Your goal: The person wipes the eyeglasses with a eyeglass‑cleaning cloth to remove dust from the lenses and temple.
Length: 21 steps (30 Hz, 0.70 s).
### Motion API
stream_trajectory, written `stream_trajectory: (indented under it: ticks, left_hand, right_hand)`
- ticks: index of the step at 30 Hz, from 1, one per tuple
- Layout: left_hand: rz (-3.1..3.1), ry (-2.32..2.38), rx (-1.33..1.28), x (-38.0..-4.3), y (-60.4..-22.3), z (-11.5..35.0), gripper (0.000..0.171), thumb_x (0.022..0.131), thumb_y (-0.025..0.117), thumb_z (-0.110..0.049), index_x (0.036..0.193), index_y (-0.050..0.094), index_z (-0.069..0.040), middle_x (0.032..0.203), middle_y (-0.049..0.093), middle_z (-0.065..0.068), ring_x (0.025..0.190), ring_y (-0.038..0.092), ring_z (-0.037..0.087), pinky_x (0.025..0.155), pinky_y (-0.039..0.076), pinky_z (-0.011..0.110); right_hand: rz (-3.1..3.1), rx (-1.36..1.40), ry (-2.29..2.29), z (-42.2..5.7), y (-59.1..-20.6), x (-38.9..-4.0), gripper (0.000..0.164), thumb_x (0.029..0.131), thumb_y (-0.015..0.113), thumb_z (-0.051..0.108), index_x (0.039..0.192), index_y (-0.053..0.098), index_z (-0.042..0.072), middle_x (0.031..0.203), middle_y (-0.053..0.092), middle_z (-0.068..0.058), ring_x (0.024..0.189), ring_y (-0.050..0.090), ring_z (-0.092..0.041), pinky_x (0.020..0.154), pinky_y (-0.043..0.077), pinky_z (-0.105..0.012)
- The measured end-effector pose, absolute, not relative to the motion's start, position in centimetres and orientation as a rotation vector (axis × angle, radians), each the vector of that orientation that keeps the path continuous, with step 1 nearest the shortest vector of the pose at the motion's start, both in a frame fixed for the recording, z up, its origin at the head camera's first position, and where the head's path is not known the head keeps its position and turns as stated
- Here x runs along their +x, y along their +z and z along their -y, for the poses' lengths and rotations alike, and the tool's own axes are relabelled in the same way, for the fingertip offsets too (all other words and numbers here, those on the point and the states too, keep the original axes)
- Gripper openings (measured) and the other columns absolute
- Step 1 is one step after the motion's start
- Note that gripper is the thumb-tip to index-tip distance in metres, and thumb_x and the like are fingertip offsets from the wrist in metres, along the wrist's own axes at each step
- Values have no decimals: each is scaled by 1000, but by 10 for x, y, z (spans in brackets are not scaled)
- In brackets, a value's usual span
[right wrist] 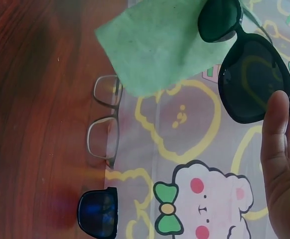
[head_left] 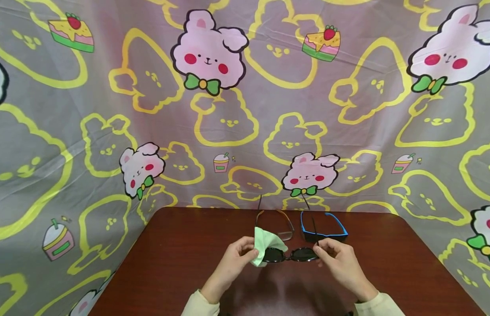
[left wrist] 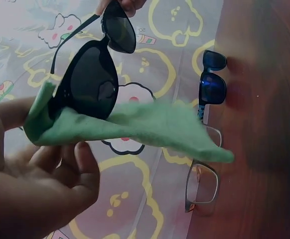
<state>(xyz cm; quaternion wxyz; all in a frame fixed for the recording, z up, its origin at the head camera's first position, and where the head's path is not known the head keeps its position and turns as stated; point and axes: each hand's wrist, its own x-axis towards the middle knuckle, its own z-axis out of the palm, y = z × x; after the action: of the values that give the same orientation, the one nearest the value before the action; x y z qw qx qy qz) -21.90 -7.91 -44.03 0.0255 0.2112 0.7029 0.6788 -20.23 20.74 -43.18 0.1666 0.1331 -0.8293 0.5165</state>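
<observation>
A pair of black sunglasses [head_left: 304,254] is held up above the table between both hands. My right hand [head_left: 340,262] pinches its right end near the hinge, thumb on the frame's edge in the right wrist view [right wrist: 284,149]. At the other end my left hand [head_left: 236,260] grips a light green cleaning cloth [head_left: 266,241] folded about the outer edge of the left lens. In the left wrist view the cloth [left wrist: 135,127] wraps the lower rim of that lens and its loose corner hangs outward. Both dark lenses [left wrist: 92,79] face the wearer's side, temples pointing away.
Behind the cloth, thin-framed clear glasses [head_left: 285,235] lie on the brown table [head_left: 170,259]. To their right are blue-and-black sunglasses [head_left: 324,235] with open temples. A patterned cloth curtain [head_left: 237,109] with cartoon rabbits surrounds the table's back and sides.
</observation>
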Motion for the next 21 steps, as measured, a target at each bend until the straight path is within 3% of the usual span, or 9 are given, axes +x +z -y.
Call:
stream_trajectory:
  ticks: [6, 21]
  left_hand:
    - [-2095, 2014, 762, -217, -441, 82, 26, 98, 49, -14, 103, 59, 9, 87, 53, -1, 85, 50, 8, 77, 40, 23]
    - [-2025, 2041, 902, -218, -444, 83, 23, 96, 48, -8, 102, 53, 14, 82, 51, -1, 77, 50, 7, 70, 41, 20]
  right_hand:
    - [2313, 396, 1487, -207, -430, -200, 7, 87, 66, 6, 89, 67, -1, 70, 65, 0, 53, 63, -17, 51, 51, -28]
    - [2351, 420, 1399, -208, -431, -201, 2, 86, 67, 6, 87, 68, 4, 70, 63, 3, 53, 62, -15, 51, 50, -28]
